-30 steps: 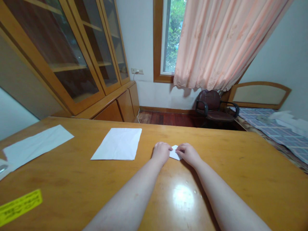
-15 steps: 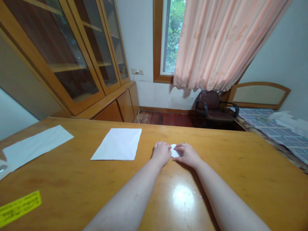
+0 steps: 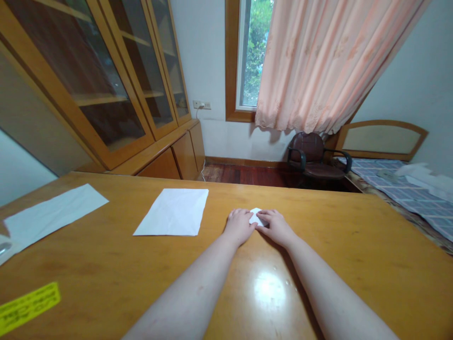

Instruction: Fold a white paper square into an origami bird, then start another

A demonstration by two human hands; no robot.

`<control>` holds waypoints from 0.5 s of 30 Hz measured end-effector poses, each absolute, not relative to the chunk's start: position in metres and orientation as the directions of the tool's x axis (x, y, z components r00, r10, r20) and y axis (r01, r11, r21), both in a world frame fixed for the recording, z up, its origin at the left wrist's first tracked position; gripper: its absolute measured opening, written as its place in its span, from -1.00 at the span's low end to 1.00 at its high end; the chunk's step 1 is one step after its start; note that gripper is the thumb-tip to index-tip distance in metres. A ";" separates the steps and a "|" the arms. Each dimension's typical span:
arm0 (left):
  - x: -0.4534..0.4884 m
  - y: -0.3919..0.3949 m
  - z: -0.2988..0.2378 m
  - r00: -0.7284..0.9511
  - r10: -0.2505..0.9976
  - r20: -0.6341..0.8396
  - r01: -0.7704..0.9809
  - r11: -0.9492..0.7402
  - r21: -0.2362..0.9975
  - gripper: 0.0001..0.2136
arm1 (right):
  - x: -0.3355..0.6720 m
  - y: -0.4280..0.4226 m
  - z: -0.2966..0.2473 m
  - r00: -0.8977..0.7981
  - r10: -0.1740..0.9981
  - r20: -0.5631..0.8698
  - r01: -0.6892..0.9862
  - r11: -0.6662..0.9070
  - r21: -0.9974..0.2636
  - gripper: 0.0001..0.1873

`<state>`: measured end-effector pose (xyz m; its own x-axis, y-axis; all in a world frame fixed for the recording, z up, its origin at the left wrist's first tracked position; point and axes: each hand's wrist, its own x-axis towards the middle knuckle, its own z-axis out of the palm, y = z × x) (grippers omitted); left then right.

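Note:
A small folded piece of white paper [image 3: 255, 216] lies on the wooden table [image 3: 354, 245], near the middle. My left hand [image 3: 238, 225] has its fingers curled and pressed on the paper's left side. From the right, my right hand [image 3: 276, 225] pinches the same paper. Both hands meet over it, so most of the paper is hidden and only its far tip shows.
A flat white sheet [image 3: 174, 211] lies left of my hands, and a longer white sheet [image 3: 49, 215] lies at the far left. A yellow label [image 3: 26, 305] sits at the near left edge. Beyond the table stand a glass-door cabinet [image 3: 106, 80], an office chair [image 3: 314, 158] and a bed [image 3: 406, 193].
My hands have drawn closer together over the small paper. Less of the paper shows now, and its visible tip points away from me.

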<state>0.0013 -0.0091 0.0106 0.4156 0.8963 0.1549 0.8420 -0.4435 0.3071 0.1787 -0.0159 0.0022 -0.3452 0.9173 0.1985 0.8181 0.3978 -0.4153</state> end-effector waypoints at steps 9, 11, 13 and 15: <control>0.002 -0.010 0.011 0.409 0.901 0.144 0.847 -0.433 0.309 -0.73 | 0.179 -0.017 0.005 -0.365 0.912 0.189 0.808 0.411 -0.421 -0.59; 0.002 -0.010 0.012 0.406 0.905 0.124 0.851 -0.424 0.310 -0.74 | 0.179 -0.017 0.007 -0.369 0.911 0.184 0.806 0.412 -0.424 -0.61; 0.002 -0.010 0.013 0.405 0.907 0.111 0.853 -0.419 0.310 -0.73 | 0.179 -0.016 0.007 -0.371 0.911 0.179 0.804 0.412 -0.429 -0.63; 0.002 -0.010 0.014 0.405 0.908 0.106 0.854 -0.417 0.312 -0.73 | 0.180 -0.016 0.007 -0.372 0.911 0.179 0.802 0.412 -0.432 -0.64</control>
<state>0.0024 -0.0097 0.0136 0.4049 0.9082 0.1060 0.8538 -0.4170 0.3118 0.1795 -0.0157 0.0071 -0.3719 0.9109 0.1788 0.8020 0.4123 -0.4322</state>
